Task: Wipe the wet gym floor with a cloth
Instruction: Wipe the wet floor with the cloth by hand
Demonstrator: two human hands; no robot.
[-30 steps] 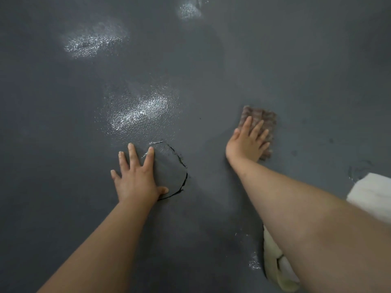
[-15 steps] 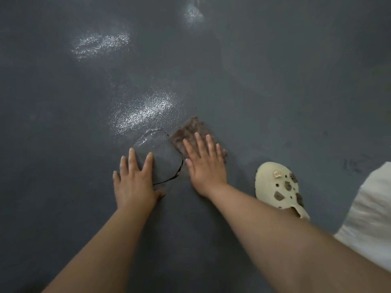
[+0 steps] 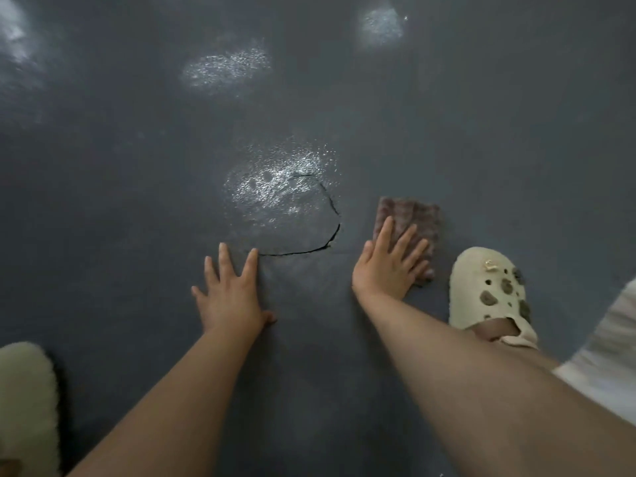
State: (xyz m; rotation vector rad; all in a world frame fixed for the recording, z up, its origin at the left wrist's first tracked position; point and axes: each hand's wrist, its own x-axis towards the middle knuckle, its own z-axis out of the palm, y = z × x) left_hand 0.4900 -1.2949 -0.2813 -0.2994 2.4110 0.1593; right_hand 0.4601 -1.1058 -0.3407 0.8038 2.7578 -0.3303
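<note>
The near part of the cloth (image 3: 409,222) is hidden under the right hand (image 3: 390,266), so its full outline cannot be made out; what shows is a folded, roughly rectangular, brownish checked fabric lying flat on the floor (image 3: 481,132). The right hand presses on it with fingers straight and spread. The left hand (image 3: 230,297) lies flat on the bare floor, fingers splayed, holding nothing. The floor is dark grey and finely pebbled, with a curved crack (image 3: 320,235) between the hands and glistening wet patches (image 3: 275,187) beyond it. A cream perforated clog (image 3: 488,290) stands just right of the cloth, its heel covered by the forearm. Another pale shoe (image 3: 24,407) is cut off at the lower left edge, and white fabric (image 3: 612,356) at the right.
</note>
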